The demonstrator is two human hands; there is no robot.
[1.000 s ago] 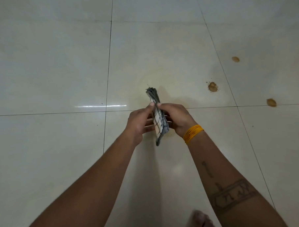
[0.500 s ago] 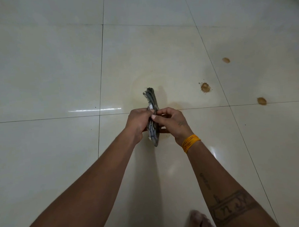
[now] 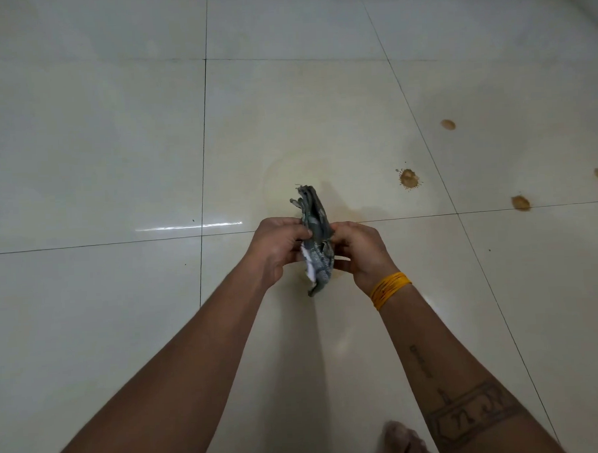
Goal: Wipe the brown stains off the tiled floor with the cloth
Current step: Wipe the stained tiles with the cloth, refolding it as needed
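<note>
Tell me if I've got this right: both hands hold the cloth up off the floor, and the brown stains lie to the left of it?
Not quite. The head view shows the brown stains to the right of the cloth, not the left. Left hand and right hand do hold it off the floor.

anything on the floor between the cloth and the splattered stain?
Head view: only bare tile, with a faint yellowish smear, lies between the cloth and the splattered stain.
</note>
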